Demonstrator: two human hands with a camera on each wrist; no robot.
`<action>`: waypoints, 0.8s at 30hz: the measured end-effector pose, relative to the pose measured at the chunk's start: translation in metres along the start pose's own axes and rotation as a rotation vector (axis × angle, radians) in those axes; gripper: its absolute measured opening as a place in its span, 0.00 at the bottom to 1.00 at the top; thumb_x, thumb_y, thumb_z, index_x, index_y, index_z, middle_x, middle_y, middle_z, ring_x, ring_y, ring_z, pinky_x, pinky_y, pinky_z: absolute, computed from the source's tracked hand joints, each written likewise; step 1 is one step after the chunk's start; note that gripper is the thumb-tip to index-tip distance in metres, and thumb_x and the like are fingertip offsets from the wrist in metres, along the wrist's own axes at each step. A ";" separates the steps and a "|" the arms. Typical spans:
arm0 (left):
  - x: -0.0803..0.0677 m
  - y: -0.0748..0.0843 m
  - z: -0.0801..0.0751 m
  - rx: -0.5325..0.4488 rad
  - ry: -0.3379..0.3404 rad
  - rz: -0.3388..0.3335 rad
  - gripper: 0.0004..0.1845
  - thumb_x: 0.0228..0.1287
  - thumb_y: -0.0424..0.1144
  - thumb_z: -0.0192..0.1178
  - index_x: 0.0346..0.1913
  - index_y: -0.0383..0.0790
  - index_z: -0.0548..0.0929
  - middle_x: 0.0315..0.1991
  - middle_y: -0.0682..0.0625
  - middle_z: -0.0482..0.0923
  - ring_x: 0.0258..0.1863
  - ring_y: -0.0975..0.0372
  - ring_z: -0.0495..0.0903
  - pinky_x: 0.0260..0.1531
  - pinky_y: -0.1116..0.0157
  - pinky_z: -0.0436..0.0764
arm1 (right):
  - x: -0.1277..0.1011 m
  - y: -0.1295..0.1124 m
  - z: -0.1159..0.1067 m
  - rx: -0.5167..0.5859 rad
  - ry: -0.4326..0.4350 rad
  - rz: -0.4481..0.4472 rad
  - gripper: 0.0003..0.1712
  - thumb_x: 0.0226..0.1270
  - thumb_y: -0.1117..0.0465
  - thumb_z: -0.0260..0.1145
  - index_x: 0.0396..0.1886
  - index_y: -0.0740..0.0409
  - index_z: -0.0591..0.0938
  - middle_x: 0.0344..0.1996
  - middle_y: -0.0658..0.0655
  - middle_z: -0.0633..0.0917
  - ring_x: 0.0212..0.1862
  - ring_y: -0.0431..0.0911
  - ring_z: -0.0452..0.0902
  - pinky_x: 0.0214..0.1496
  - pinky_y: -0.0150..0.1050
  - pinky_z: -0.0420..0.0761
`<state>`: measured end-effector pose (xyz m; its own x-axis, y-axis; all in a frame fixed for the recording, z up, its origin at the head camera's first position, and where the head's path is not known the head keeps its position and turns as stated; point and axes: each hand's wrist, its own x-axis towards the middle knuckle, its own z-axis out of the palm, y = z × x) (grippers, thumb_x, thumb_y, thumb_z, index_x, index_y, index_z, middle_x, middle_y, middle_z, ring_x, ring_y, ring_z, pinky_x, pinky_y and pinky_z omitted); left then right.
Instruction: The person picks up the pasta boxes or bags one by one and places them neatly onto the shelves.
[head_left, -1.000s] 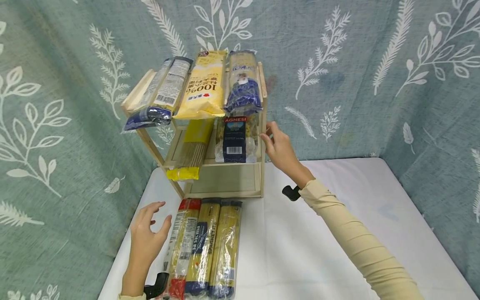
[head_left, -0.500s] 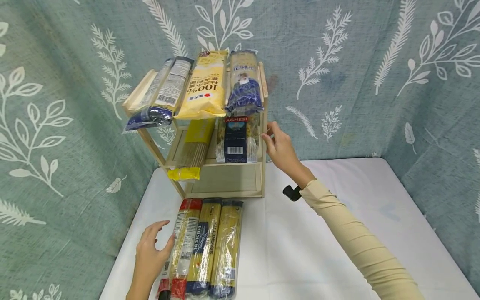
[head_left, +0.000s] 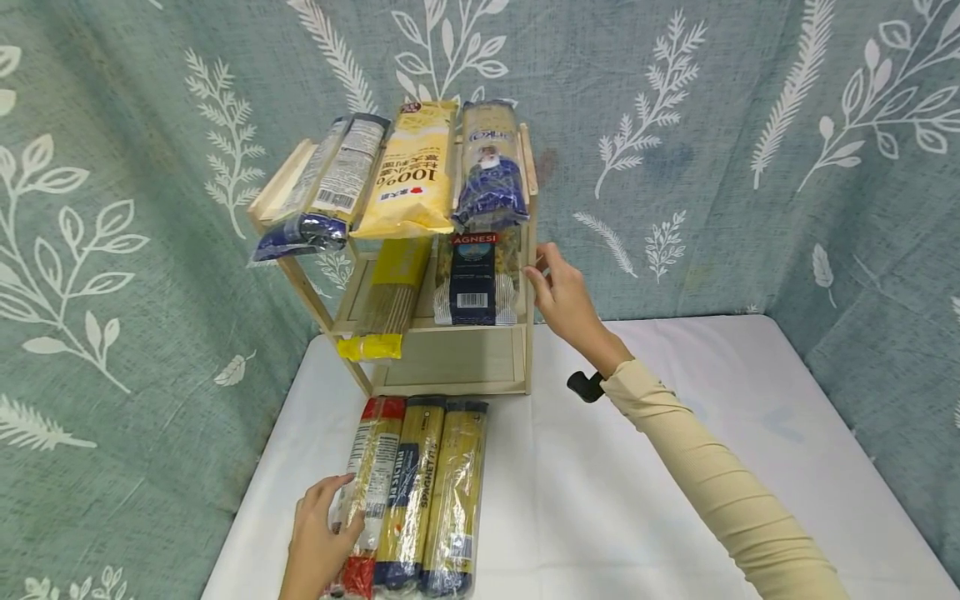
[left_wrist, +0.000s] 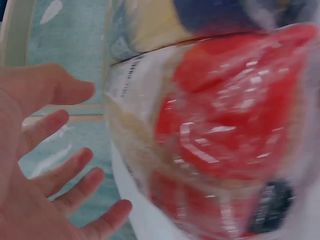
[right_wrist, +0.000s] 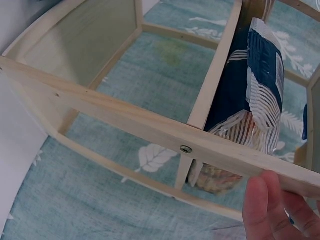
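Observation:
Three long spaghetti packs lie side by side on the white table (head_left: 637,467). My left hand (head_left: 322,533) is at the near end of the leftmost, red-ended pack (head_left: 369,483), thumb on its wrapper. In the left wrist view the left hand's fingers (left_wrist: 60,170) are spread beside the red-ended pack (left_wrist: 225,130). My right hand (head_left: 561,293) grips the right upright of the wooden rack (head_left: 450,367) at the middle shelf, beside the dark Agnesi pasta bag (head_left: 474,279). In the right wrist view its fingertips (right_wrist: 265,205) press a rail of the rack (right_wrist: 125,120) near the pasta bag (right_wrist: 250,95).
The rack's top shelf holds three packs, among them a yellow one (head_left: 408,171) and a blue one (head_left: 491,167). A yellow-ended noodle pack (head_left: 382,300) juts from the middle shelf. Leaf-print cloth (head_left: 750,167) walls the table on three sides.
My left hand has slid back along the table and closed in on the near end of the red-ended pack, thumb now on it. The right hand has stayed on the rack.

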<state>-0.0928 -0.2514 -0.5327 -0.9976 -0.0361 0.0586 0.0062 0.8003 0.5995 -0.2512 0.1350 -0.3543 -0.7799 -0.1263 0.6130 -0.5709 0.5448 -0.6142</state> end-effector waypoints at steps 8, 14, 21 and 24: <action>-0.008 -0.010 0.013 0.008 -0.177 -0.141 0.33 0.51 0.39 0.67 0.63 0.42 0.70 0.65 0.32 0.54 0.58 0.37 0.56 0.42 0.36 0.70 | 0.000 0.002 0.001 0.001 0.007 -0.010 0.12 0.74 0.62 0.51 0.50 0.66 0.68 0.35 0.62 0.77 0.21 0.47 0.75 0.24 0.39 0.76; -0.010 -0.003 0.017 0.075 -0.177 -0.148 0.42 0.45 0.43 0.69 0.67 0.45 0.65 0.65 0.31 0.52 0.56 0.35 0.60 0.39 0.36 0.70 | 0.000 0.002 0.002 0.010 0.011 -0.002 0.12 0.74 0.61 0.51 0.50 0.66 0.68 0.34 0.62 0.77 0.20 0.47 0.74 0.23 0.38 0.76; -0.011 -0.004 0.028 0.135 -0.130 -0.161 0.47 0.42 0.43 0.68 0.70 0.47 0.61 0.67 0.32 0.51 0.58 0.36 0.59 0.41 0.36 0.67 | -0.001 0.001 0.002 0.016 0.009 0.000 0.13 0.74 0.60 0.51 0.50 0.66 0.68 0.35 0.62 0.76 0.21 0.47 0.74 0.24 0.39 0.76; -0.011 -0.004 0.033 0.135 -0.100 -0.180 0.47 0.44 0.44 0.67 0.71 0.48 0.61 0.68 0.33 0.50 0.58 0.37 0.57 0.42 0.37 0.66 | -0.001 0.002 0.002 0.012 0.012 -0.001 0.14 0.74 0.61 0.50 0.51 0.66 0.68 0.35 0.62 0.76 0.22 0.47 0.75 0.24 0.39 0.76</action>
<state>-0.0838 -0.2348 -0.5620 -0.9837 -0.1313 -0.1230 -0.1749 0.8592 0.4808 -0.2523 0.1343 -0.3570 -0.7766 -0.1169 0.6191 -0.5745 0.5348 -0.6196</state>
